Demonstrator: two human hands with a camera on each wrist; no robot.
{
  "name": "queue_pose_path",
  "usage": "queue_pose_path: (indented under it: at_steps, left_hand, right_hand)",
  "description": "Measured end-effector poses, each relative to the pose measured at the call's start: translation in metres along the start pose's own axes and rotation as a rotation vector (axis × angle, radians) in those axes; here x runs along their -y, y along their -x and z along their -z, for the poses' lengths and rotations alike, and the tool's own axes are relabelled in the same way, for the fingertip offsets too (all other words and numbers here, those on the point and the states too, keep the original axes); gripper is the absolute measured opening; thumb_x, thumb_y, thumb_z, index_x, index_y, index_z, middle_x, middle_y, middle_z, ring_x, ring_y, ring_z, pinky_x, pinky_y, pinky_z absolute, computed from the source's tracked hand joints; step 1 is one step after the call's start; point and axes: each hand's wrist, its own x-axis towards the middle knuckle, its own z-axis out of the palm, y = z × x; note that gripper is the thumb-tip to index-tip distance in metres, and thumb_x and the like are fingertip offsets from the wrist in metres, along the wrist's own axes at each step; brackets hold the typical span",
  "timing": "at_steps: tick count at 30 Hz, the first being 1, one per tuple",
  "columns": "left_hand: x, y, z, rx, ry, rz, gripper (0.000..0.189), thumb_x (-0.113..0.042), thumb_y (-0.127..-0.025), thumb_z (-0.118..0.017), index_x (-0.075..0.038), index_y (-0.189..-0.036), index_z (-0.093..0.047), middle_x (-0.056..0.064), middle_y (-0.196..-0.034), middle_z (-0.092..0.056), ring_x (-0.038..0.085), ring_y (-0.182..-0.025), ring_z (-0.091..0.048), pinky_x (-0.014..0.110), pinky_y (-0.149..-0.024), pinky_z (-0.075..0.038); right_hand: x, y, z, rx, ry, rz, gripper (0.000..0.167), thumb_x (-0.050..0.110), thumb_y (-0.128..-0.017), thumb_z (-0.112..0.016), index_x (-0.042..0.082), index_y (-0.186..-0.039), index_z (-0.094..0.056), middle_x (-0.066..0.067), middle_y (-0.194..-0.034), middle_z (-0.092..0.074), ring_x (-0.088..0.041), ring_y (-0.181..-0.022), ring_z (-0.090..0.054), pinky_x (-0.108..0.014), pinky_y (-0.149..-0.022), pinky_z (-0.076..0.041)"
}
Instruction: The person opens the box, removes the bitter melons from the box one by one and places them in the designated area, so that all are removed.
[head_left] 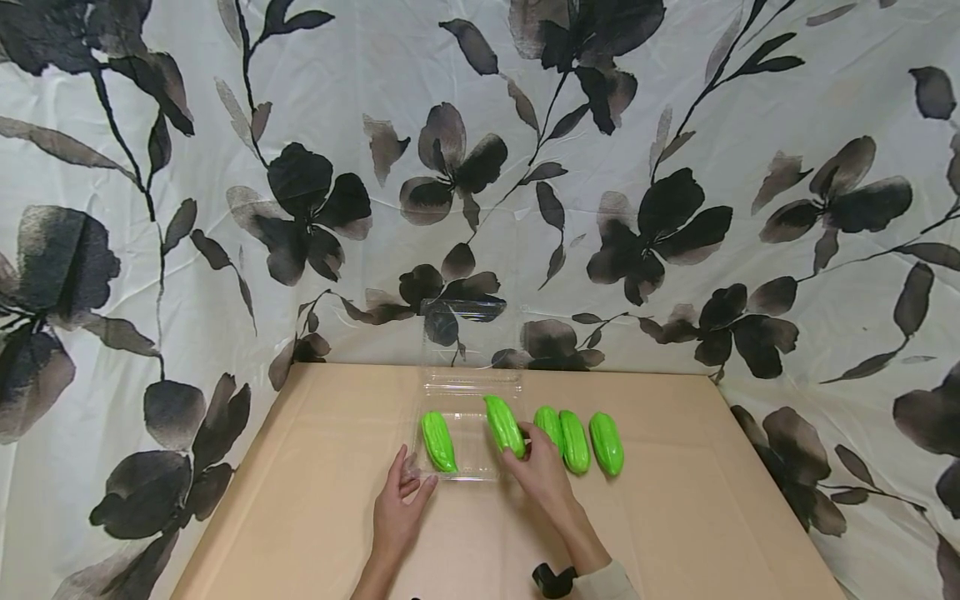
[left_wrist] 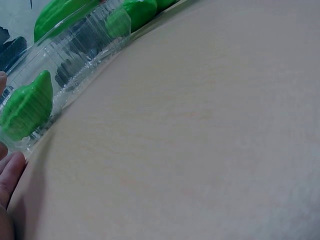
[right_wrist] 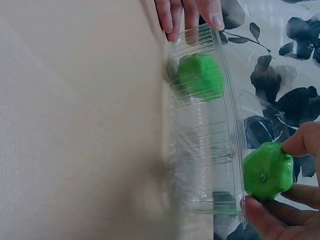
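A clear plastic clamshell container stands on the table with its lid raised at the back. Inside it, at the left end, lies one bright green ridged cucumber. My left hand grips the container's left front corner, thumb at the rim and fingers along the outer wall, as the right wrist view shows. Above the container's right end, my right hand pinches a second green cucumber between thumb and fingers. That held cucumber is beside the rim in the right wrist view.
Several more green cucumbers lie in a row on the table right of the container, the nearest partly behind my right hand. The tan tabletop ends at the back against a floral cloth. A black band circles my right wrist.
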Motion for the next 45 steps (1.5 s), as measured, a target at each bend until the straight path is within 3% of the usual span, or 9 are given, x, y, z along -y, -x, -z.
queue_pose_path:
  at_steps: [16,38,45]
  left_hand:
    - [-0.002,0.0,0.0,-0.012,-0.023,-0.005,0.079,-0.041,-0.089,-0.076,-0.018,-0.155,-0.038,0.013,-0.143,-0.059,0.029,-0.107,-0.071,0.045,-0.094,-0.058]
    - [0.0,0.0,0.0,-0.006,0.002,-0.022,0.079,-0.038,-0.089,-0.076,-0.018,-0.155,-0.037,0.015,-0.142,-0.059,0.029,-0.108,-0.071,0.041,-0.094,-0.059]
    - [0.0,0.001,0.0,-0.011,-0.001,-0.023,0.079,-0.038,-0.089,-0.076,-0.018,-0.155,-0.037,0.013,-0.141,-0.06,0.027,-0.108,-0.071,0.037,-0.094,-0.059]
  right_hand:
    - [-0.002,0.002,0.005,-0.016,0.005,-0.001,0.052,0.022,-0.082,-0.072,0.003,-0.128,-0.061,-0.006,-0.097,-0.067,-0.01,-0.079,-0.06,-0.019,-0.064,-0.051]
    - [-0.018,0.002,0.035,-0.096,0.034,-0.036,0.053,0.02,-0.083,-0.072,-0.001,-0.13,-0.06,-0.008,-0.093,-0.066,-0.015,-0.08,-0.06,-0.019,-0.063,-0.048]
    - [-0.024,0.001,0.047,-0.122,0.008,-0.061,0.055,0.018,-0.083,-0.071,-0.002,-0.132,-0.057,-0.013,-0.104,-0.068,-0.02,-0.083,-0.062,-0.017,-0.061,-0.048]
